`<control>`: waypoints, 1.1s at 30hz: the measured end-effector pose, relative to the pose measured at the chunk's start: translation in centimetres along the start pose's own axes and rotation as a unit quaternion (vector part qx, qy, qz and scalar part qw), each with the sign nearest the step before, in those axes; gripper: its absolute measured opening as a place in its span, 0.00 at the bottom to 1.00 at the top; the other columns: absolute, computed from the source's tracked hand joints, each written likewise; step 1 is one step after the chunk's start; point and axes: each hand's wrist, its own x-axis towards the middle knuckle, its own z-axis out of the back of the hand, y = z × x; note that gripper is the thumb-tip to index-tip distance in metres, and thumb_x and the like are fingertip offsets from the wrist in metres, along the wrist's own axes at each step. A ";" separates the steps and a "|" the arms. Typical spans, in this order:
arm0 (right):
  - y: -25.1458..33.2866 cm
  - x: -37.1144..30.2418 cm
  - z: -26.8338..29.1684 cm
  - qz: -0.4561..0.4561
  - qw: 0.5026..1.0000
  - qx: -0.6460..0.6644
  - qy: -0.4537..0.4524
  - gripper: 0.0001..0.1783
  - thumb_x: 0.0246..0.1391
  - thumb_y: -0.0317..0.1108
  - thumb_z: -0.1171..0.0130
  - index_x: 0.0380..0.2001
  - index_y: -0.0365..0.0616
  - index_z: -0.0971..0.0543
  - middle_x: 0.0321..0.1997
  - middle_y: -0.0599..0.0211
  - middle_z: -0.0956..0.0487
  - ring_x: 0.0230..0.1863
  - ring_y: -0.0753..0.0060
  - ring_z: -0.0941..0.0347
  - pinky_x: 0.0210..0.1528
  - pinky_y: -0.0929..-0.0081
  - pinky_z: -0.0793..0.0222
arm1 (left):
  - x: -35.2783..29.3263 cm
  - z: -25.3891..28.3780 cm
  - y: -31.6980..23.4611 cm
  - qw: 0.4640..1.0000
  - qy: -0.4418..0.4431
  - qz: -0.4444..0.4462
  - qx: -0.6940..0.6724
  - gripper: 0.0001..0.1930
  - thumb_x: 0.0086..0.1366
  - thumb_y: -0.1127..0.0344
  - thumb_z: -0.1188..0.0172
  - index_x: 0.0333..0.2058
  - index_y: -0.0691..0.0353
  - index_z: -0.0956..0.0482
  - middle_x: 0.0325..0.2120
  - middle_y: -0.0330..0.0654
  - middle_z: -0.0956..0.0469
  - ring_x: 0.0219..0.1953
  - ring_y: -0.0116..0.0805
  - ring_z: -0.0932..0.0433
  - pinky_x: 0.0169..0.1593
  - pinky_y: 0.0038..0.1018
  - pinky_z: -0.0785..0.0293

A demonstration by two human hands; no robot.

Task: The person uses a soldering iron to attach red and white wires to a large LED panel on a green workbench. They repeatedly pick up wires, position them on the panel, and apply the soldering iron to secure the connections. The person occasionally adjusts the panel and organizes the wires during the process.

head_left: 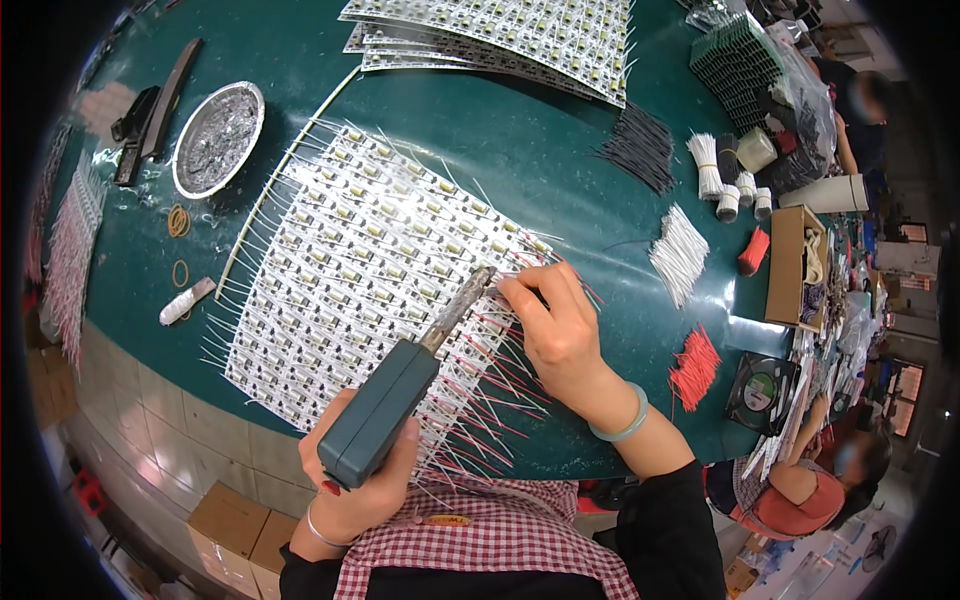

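"Because the head view is the only one, what does it show of the work?" asks one.

"Wire soldering, by the look of it," answers the other. "The left hand (350, 510) has its fingers wrapped firmly round a dark green, box-shaped plastic handle of a soldering-type tool (380, 410). Its grimy metal tip reaches the right-hand part of a broad white panel of small circuit boards (350, 260), dotted with yellowish components."

"And where does that panel lie?"

"Flat on the glossy dark green table (520, 130), directly in front of the person, with thin red wires fanning out past its lower right edge."

"What about the right hand (565, 335)?"

"Its thumb and forefinger make a narrow pinch over the panel, just beside the tool's tip. The spot is small and partly covered, so whether a wire sits between them cannot be told."

"So which step is it?"

"Probably joining one lead to one board, with many boards in the sheet to treat alike."

"What would the next move call for?"

"Likely a steady pinch until the joint sets, then a clean lift of the tip. For another lead, the right hand would have to reach across to the loose pile of short red wires (694, 368), well apart from the panel."
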 end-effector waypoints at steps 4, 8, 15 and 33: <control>0.1 0.2 0.0 0.007 1.000 0.000 0.000 0.17 0.40 0.20 0.41 0.38 0.34 0.21 0.37 0.60 0.26 0.36 0.59 0.28 0.34 0.68 0.29 | -0.1 0.1 -0.4 0.999 -0.012 0.023 -0.030 0.10 0.53 0.80 0.33 0.36 0.72 0.18 0.31 0.48 0.20 0.28 0.31 0.21 0.31 0.24 0.26; 0.0 0.1 -0.1 0.007 1.000 -0.001 -0.004 0.17 0.40 0.20 0.41 0.38 0.34 0.22 0.37 0.59 0.26 0.36 0.58 0.28 0.34 0.68 0.29 | -0.1 -0.5 -0.3 0.997 -0.010 0.051 -0.053 0.10 0.54 0.79 0.33 0.36 0.72 0.19 0.31 0.47 0.20 0.28 0.28 0.21 0.32 0.23 0.26; -0.1 0.1 -0.2 0.006 1.000 0.005 -0.006 0.16 0.41 0.20 0.41 0.38 0.33 0.22 0.37 0.59 0.26 0.36 0.57 0.28 0.35 0.67 0.29 | 0.1 -0.9 -0.2 0.995 -0.006 0.079 -0.054 0.07 0.55 0.77 0.33 0.33 0.69 0.21 0.26 0.43 0.21 0.24 0.25 0.24 0.29 0.23 0.28; 0.0 0.2 -0.1 0.012 1.000 0.000 -0.005 0.17 0.40 0.20 0.41 0.39 0.33 0.22 0.38 0.59 0.26 0.37 0.58 0.28 0.35 0.68 0.29 | -1.4 0.3 -0.5 0.946 -0.069 0.226 -0.223 0.19 0.57 0.79 0.34 0.48 0.71 0.23 0.39 0.46 0.20 0.27 0.27 0.24 0.28 0.21 0.30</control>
